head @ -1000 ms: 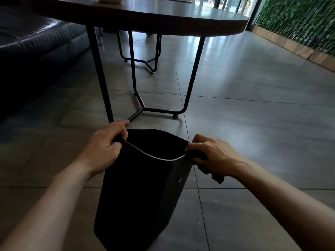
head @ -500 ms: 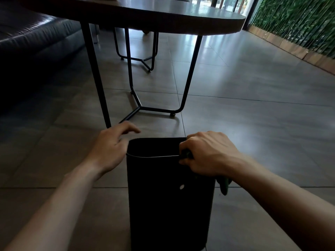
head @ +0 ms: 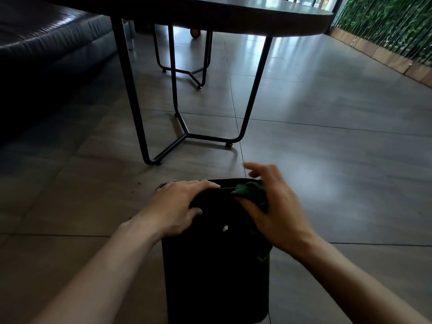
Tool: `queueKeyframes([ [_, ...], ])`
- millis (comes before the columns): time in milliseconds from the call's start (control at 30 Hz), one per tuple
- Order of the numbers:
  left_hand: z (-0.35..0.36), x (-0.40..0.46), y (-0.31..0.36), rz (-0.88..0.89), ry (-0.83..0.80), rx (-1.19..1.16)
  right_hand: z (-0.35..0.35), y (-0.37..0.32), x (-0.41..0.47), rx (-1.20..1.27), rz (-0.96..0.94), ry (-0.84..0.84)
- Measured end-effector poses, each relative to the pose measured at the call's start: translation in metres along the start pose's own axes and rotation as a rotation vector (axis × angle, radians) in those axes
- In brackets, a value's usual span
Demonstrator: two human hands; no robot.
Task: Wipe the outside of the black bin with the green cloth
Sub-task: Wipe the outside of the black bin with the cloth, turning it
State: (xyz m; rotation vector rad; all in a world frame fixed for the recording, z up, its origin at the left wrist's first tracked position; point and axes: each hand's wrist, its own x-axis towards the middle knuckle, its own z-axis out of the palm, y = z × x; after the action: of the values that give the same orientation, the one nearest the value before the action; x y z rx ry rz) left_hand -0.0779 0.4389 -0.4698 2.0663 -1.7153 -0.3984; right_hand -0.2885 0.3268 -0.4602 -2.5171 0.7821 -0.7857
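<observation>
**Bin braced, cloth at the rim**

The black bin (head: 216,265) stands upright on the tiled floor (head: 327,183), near the table (head: 233,17). The left hand (head: 177,206) clamps its rim, fingers together over the edge, likely to steady it. The right hand (head: 273,211) presses the green cloth (head: 251,191) against the upper right corner, its fingers loosely spread. No writing or brand is legible.
</observation>
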Motion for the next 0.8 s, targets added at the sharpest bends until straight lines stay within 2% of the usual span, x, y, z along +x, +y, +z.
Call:
queueKeyframes([
  [67, 0.001, 0.003, -0.001, -0.003, -0.015, 0.008, 0.009, 0.0, -0.008, 0.132, -0.095, 0.199],
  [133, 0.002, 0.006, -0.002, -0.006, -0.04, 0.043, 0.024, -0.001, -0.014, 0.145, -0.208, 0.264],
  [200, 0.002, 0.007, -0.002, -0.033, -0.067, 0.06, 0.046, -0.002, -0.024, 0.06, -0.296, 0.209],
  [333, 0.004, 0.009, 0.0, -0.022, -0.076, 0.038, 0.098, 0.028, -0.072, -0.414, -0.501, 0.06],
  [400, 0.004, 0.011, -0.001, -0.016, -0.069, 0.013, 0.109, 0.046, -0.098, -0.481, -0.632, -0.013],
  [500, 0.004, 0.015, 0.0, -0.024, -0.067, 0.001, 0.108, 0.066, -0.131, -0.639, -0.947, -0.181],
  [567, 0.004, 0.013, 0.001, -0.03, -0.057, -0.005, 0.094, 0.076, -0.123, -0.662, -1.029, -0.237],
  [633, 0.004, 0.013, -0.001, -0.023, -0.068, -0.029, 0.074, 0.082, -0.09, -0.567, -0.899, -0.133],
  [733, 0.003, 0.013, -0.002, -0.009, -0.086, -0.068, 0.05, 0.077, -0.034, -0.421, -0.375, 0.159],
  [767, 0.002, 0.012, -0.002, -0.014, -0.082, -0.074, 0.051, 0.069, -0.026, -0.387, -0.272, 0.222],
  [800, 0.002, 0.013, -0.001, -0.022, -0.08, -0.077, 0.058, 0.062, -0.026, -0.368, -0.253, 0.247],
])
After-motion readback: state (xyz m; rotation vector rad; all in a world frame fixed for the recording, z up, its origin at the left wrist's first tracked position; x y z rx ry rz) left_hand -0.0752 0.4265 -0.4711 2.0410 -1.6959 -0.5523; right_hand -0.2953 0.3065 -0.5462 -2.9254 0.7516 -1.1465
